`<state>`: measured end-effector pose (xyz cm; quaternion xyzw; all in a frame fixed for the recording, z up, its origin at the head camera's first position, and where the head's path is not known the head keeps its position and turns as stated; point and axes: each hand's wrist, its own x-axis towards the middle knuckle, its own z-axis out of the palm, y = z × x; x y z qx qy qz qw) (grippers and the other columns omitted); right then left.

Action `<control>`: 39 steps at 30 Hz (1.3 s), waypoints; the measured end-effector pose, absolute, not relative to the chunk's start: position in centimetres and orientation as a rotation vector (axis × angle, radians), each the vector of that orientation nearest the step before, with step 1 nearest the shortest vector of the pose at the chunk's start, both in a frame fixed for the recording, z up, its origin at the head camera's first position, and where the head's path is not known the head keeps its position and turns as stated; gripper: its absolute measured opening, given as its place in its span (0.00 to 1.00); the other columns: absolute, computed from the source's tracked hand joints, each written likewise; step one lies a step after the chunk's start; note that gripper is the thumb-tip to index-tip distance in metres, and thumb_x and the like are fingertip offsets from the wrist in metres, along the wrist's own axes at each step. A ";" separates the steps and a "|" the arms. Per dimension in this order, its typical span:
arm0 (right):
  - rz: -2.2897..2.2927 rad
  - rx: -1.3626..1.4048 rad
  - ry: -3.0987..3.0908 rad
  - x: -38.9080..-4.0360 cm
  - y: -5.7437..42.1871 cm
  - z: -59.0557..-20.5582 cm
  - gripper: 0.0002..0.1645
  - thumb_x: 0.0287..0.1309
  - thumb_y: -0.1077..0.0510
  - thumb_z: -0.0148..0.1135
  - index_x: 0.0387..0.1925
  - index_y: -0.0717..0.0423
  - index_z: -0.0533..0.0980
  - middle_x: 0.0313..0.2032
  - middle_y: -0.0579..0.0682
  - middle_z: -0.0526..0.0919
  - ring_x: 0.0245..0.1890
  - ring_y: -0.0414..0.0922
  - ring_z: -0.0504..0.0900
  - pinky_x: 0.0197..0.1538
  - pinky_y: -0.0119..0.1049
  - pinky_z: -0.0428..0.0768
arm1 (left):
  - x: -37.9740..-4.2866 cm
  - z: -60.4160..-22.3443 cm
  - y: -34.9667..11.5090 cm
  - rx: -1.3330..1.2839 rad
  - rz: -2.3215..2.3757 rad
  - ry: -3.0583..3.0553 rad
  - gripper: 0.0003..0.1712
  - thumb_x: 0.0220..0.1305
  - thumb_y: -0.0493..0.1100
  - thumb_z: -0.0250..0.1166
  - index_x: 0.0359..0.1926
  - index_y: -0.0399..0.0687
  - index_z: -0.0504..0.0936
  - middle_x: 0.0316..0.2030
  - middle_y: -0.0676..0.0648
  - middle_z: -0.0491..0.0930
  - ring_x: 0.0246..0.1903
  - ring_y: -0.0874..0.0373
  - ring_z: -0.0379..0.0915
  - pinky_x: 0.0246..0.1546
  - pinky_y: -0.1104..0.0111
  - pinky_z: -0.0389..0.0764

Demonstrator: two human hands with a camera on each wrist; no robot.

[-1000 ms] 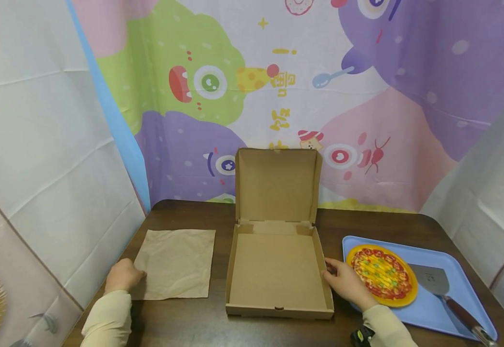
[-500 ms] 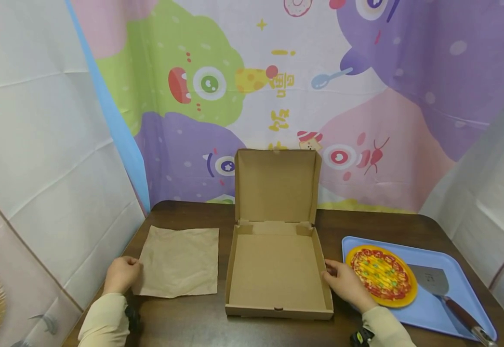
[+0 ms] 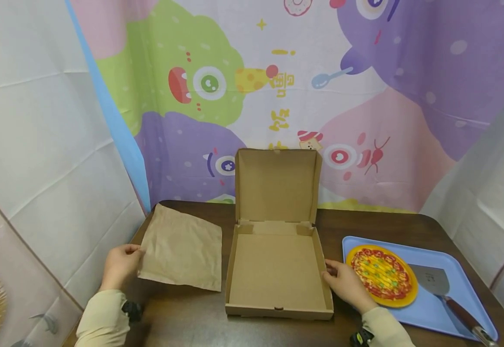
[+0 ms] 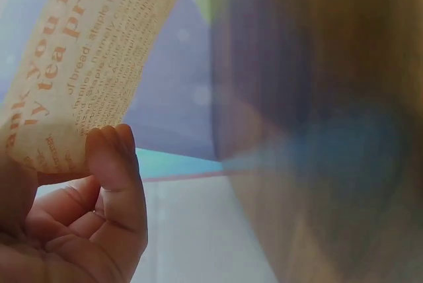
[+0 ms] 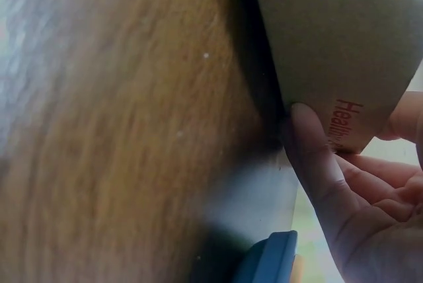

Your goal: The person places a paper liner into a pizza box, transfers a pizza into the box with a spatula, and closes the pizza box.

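My left hand (image 3: 121, 265) pinches the left edge of a brown paper sheet (image 3: 181, 248), which tilts up off the table. In the left wrist view, orange print covers the side of the paper (image 4: 99, 51) facing the camera, and thumb and fingertips meet on its edge. An unlidded cardboard pizza box (image 3: 278, 272) stands mid-table with its lid upright at the back. At its right wall, my right hand (image 3: 348, 284) holds the box. The right wrist view shows the thumb against the printed outer side (image 5: 337, 51) and other fingers beyond the edge.
A blue tray (image 3: 460, 313) lies at the right, carrying a pizza (image 3: 382, 275) and a pizza server (image 3: 436, 282) with a brown handle. The dark wooden table (image 3: 182, 323) ends against a cartoon-printed curtain (image 3: 286, 111). Pale cloth hangs at both sides.
The left hand has raised the paper sheet from flat on the table and shifted it slightly right, its far edge now higher. The right hand and the box stay put.
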<state>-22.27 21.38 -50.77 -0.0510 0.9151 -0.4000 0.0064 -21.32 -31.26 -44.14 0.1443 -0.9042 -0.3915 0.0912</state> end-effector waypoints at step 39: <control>-1.259 -0.147 2.863 -21.8 21.2 -50.3 0.26 0.61 0.63 0.59 0.57 0.77 0.72 0.47 0.69 0.83 0.47 0.58 0.84 0.47 0.48 0.84 | -22.3 -43.7 -19.7 0.429 -2.019 -2.343 0.20 0.65 0.42 0.65 0.50 0.30 0.81 0.24 0.57 0.78 0.25 0.65 0.72 0.26 0.73 0.76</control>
